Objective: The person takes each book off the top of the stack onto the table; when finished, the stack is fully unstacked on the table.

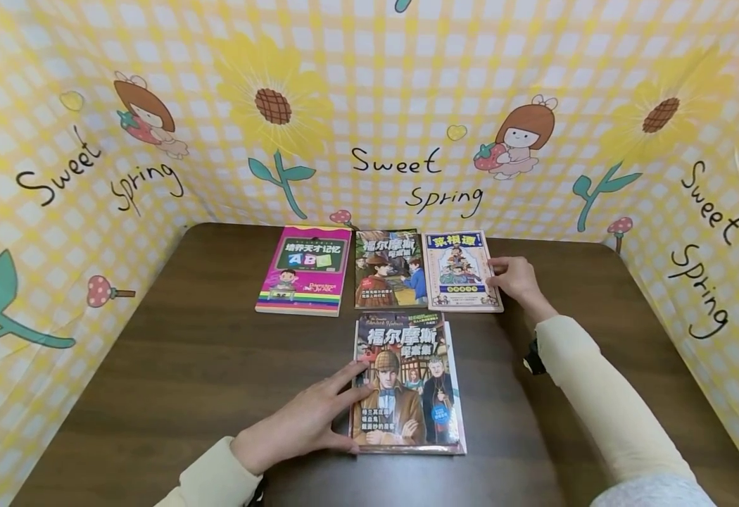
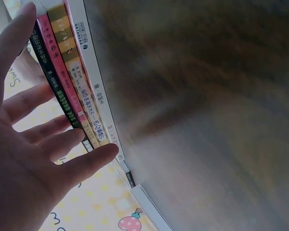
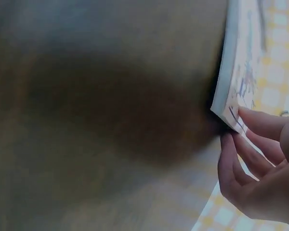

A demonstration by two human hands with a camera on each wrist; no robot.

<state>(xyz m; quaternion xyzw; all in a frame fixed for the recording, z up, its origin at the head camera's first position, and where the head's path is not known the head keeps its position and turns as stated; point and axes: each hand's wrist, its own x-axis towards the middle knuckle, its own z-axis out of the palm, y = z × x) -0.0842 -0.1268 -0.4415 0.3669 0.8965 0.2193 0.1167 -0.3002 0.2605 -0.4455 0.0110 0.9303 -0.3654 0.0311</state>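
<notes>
- Book stack [image 1: 401, 398], nearest the camera on the table [image 1: 186, 394] and your landmark: its long axis runs away from you, and its row of spines [image 2: 62, 62] faces your left side.
- At the stack's left edge, your left hand [image 1: 300, 419]: fingers spread and extended, touching the spine side rather than closed round it; the thumb rests near the front left corner.
- Beyond the stack and to its left, the magenta book [image 1: 309, 271]: face up, long axis away from you, touched by neither hand.
- Straight beyond the stack and just past its far edge, the middle book [image 1: 388, 271]: face up, on much the same axis as the stack.
- Beyond the stack and to its right, the cream book [image 1: 462, 274]: just beside the middle book, face up, its long axis also pointing away from you. You cannot tell whether its held corner clears the table.
- At that book's right side, beyond and right of the stack, your right hand [image 1: 521, 282]: the nearer hand to it, pinching its near right corner. Your left hand lies on the opposite side, nearer you.
</notes>
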